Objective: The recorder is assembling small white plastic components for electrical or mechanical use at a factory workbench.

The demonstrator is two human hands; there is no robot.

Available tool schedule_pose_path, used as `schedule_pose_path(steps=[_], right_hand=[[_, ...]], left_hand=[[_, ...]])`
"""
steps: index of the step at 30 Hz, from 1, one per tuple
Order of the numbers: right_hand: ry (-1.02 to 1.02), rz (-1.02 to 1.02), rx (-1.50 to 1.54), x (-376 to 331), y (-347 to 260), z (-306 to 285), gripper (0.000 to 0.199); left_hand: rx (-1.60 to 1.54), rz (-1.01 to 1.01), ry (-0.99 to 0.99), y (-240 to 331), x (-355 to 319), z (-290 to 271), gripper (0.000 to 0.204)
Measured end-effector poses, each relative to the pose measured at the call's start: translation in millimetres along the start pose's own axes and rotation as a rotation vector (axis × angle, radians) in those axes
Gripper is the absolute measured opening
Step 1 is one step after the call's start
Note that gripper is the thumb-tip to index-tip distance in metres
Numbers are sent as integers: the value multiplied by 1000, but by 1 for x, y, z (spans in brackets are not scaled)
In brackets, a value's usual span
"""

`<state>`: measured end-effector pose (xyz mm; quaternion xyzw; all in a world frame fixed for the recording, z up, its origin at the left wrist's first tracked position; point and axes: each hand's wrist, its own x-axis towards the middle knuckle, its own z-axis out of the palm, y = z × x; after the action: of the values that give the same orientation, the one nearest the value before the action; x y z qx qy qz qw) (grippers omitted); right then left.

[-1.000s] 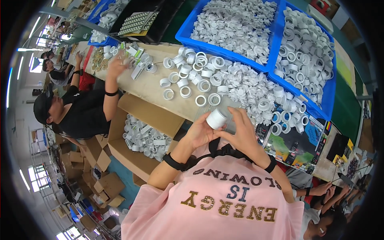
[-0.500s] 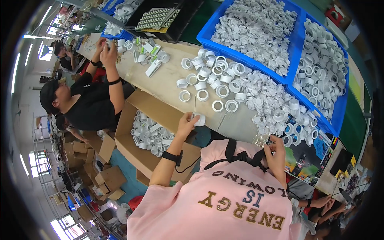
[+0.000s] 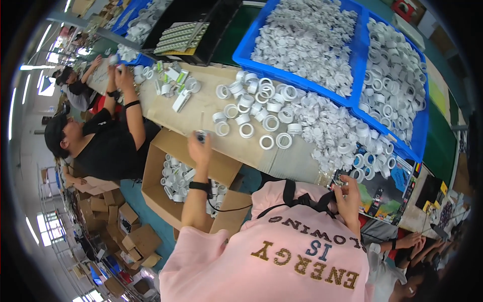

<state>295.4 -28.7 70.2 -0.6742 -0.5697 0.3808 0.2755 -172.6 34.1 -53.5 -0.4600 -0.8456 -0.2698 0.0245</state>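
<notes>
My left hand (image 3: 200, 151) is stretched over the table's near edge, above the cardboard box. Its fingers are closed around a small white plastic ring (image 3: 202, 135) with a darker middle. Beyond it on the table lie several loose white plastic rings (image 3: 246, 131), some flat and some on their sides. Close to my body, my right hand (image 3: 348, 196) is at the table edge with bent fingers drawn together; whatever is between the fingertips is too small to make out. A pile of small white plastic pieces (image 3: 322, 121) spreads just past it.
Blue bins (image 3: 297, 81) full of white parts stand at the back right. An open cardboard box (image 3: 221, 155) holding white parts sits below the table edge. A black crate (image 3: 201, 55) stands at the far left. A co-worker (image 3: 108, 146) in black works on the left.
My left hand has moved left and farther out with the white ring, from near my body to above the box. My right hand has hardly moved. The whole view has shifted slightly.
</notes>
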Motion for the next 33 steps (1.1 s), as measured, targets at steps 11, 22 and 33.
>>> schedule_pose_path(steps=[11,22,33], right_hand=[[89,8,63,23,53,-14,27],[818,515,-323,79,273,-106,67],[782,494,512,78,283,-102,45]], left_hand=[[-303,-338,-185,-77,88,81,82],[-479,77,-349,102,-70,7,34],[-497,12,-532,115,-148,7,35]])
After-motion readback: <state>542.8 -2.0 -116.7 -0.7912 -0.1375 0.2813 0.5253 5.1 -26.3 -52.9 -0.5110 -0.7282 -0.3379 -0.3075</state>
